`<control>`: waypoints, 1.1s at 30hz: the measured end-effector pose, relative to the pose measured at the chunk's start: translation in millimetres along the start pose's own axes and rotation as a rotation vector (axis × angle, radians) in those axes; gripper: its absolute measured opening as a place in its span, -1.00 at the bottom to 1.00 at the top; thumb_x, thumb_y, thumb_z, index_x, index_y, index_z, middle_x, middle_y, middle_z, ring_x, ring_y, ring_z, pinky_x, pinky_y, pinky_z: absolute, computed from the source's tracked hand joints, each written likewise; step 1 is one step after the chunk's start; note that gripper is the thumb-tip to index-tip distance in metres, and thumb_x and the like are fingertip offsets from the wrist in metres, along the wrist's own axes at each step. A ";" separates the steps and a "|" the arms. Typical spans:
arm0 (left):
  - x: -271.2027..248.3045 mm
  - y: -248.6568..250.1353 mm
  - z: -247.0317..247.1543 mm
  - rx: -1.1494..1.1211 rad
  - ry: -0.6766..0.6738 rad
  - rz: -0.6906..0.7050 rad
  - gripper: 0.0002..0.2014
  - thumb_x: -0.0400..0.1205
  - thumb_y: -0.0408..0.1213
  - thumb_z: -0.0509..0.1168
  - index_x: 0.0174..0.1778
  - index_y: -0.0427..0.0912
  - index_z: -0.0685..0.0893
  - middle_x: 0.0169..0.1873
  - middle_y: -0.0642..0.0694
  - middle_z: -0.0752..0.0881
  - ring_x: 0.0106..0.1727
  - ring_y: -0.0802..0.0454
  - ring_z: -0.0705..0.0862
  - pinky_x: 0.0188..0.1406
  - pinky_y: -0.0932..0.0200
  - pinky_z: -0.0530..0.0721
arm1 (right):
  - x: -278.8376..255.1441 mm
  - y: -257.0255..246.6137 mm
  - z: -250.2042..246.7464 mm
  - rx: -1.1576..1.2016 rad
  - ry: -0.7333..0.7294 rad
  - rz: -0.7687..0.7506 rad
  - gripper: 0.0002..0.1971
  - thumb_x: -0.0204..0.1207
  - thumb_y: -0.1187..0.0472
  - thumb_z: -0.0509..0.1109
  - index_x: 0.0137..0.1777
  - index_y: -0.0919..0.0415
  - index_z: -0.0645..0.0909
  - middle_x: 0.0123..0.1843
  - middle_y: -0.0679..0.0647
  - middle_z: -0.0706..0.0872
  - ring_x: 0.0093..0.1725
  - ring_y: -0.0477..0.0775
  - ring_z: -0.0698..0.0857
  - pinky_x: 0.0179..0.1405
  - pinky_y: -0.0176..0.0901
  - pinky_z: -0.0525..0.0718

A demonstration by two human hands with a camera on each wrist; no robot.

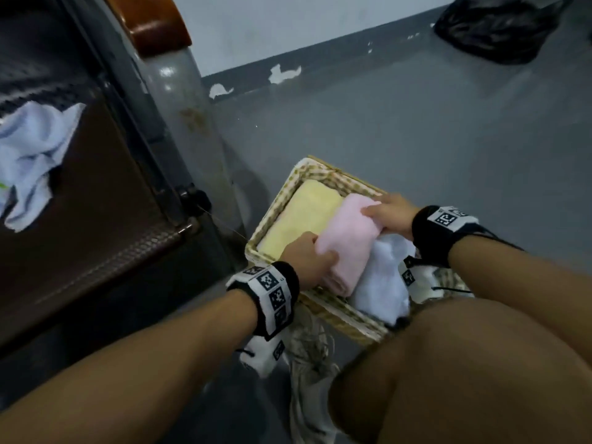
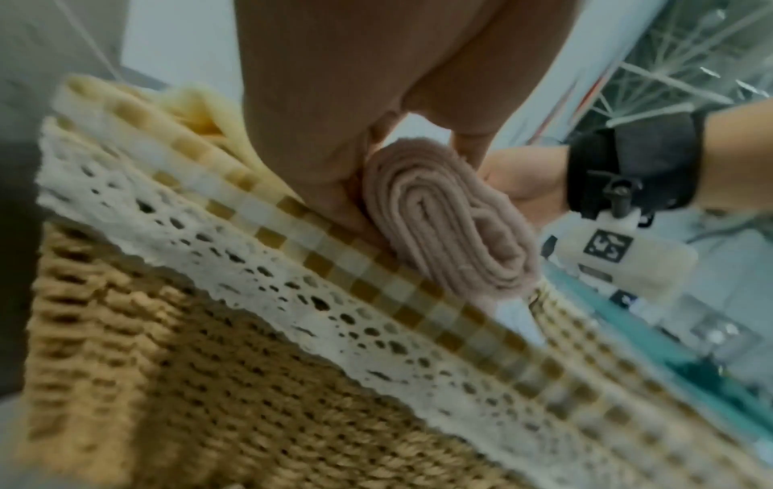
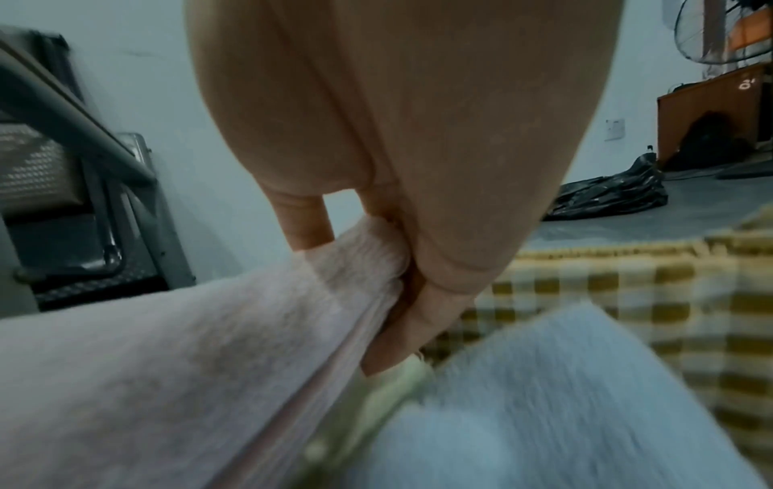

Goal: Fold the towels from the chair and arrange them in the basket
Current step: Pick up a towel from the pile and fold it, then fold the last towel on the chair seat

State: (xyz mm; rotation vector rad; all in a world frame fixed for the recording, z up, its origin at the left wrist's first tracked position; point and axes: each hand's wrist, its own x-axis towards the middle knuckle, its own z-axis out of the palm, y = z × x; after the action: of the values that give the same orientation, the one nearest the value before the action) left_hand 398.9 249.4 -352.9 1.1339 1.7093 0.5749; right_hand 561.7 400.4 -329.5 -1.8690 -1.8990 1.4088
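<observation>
Pink towel gripped between both hands

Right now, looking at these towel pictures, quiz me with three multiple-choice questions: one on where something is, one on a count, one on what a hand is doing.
1. Where does the pink towel lie in the basket?
A. Left of the yellow towel
B. Between the yellow towel and the white towel
C. On the chair

2. How many towels are in the basket?
A. One
B. Three
C. Five

3. What is the left hand doing?
A. Gripping the pink towel's near end
B. Hanging idle
C. Lifting the basket

Answers: 1 B, the head view shows yellow, pink, white side by side. 2 B, those three. 3 A, the left wrist view shows fingers round the folded end.
</observation>
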 end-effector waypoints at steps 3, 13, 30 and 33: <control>11.0 -3.9 13.3 0.213 0.010 -0.017 -0.52 0.68 0.05 0.21 0.43 -0.18 0.50 0.28 -0.17 0.65 0.22 -0.21 0.63 0.07 0.08 0.51 | 10.6 12.2 8.8 -0.256 -0.023 -0.029 -0.76 0.60 0.13 0.39 0.09 0.30 0.70 0.05 0.24 0.76 0.06 0.26 0.72 0.14 0.08 0.67; 11.4 13.7 -13.0 0.390 0.015 -0.069 -0.66 0.59 0.04 0.28 0.13 -0.11 0.67 0.05 -0.07 0.72 -0.01 -0.08 0.66 -0.07 0.06 0.65 | 2.1 -24.2 4.1 -0.625 0.006 -0.184 -0.69 0.59 0.05 0.38 0.20 0.25 0.67 0.14 0.19 0.74 0.20 0.31 0.70 0.14 0.03 0.66; -190.4 -45.6 -304.4 0.357 0.492 0.044 -0.85 0.64 -0.12 0.30 -0.02 -0.02 0.75 -0.13 0.03 0.82 -0.02 0.02 0.77 0.09 0.09 0.70 | -151.5 -312.5 190.3 -0.996 -0.370 -0.853 -0.68 0.62 -0.02 0.36 0.30 0.03 0.70 0.16 -0.01 0.76 0.11 0.03 0.68 0.00 -0.23 0.49; -202.0 -89.9 -329.8 0.440 0.506 -0.082 -0.85 0.63 -0.12 0.28 -0.05 0.03 0.76 -0.01 -0.01 0.79 0.14 -0.05 0.71 0.21 0.04 0.63 | -161.7 -334.1 236.3 -0.991 -0.336 -0.959 -0.70 0.60 0.04 0.35 0.27 0.07 0.72 0.20 0.05 0.78 0.19 0.11 0.71 0.08 -0.18 0.58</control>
State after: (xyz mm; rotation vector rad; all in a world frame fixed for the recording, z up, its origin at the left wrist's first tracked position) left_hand 83.5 69.7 -192.0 1.2829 2.3933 0.4697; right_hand 202.7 212.2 -158.3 -0.5126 -3.3206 0.4626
